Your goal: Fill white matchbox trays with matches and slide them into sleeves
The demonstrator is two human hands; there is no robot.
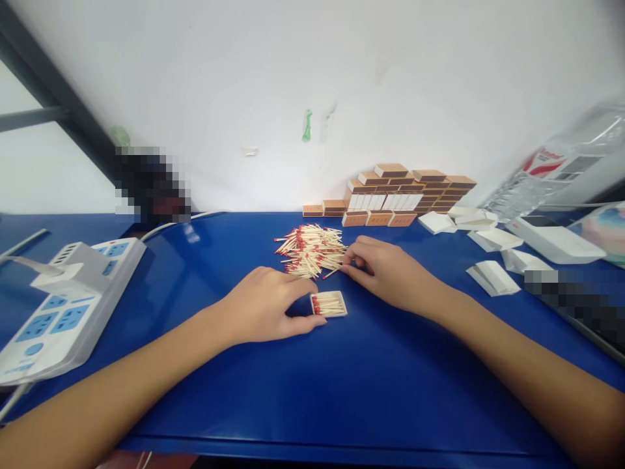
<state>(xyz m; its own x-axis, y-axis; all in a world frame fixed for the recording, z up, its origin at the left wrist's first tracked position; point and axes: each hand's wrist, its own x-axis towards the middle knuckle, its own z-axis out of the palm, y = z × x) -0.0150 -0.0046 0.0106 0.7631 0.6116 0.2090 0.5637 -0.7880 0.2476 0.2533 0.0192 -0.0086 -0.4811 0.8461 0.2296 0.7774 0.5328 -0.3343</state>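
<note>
A small white matchbox tray (346, 306) lies on the blue table, filled with matches whose red heads point left. My left hand (273, 305) grips its left end between thumb and forefinger. Behind the tray spreads a loose heap of red-tipped matches (312, 251). My right hand (374, 264) is at the heap's right edge, its thumb and forefinger closed together. One match (332, 271) at the heap's front edge runs up to those fingertips, its red head towards the front left.
Stacked matchboxes (390, 189) stand against the wall. Folded white paper pieces (493, 278), a white device (556, 241) and a plastic bottle (541, 163) are on the right. On the left lies a white power strip (83, 312) with a plugged-in adapter (73, 268) and cables.
</note>
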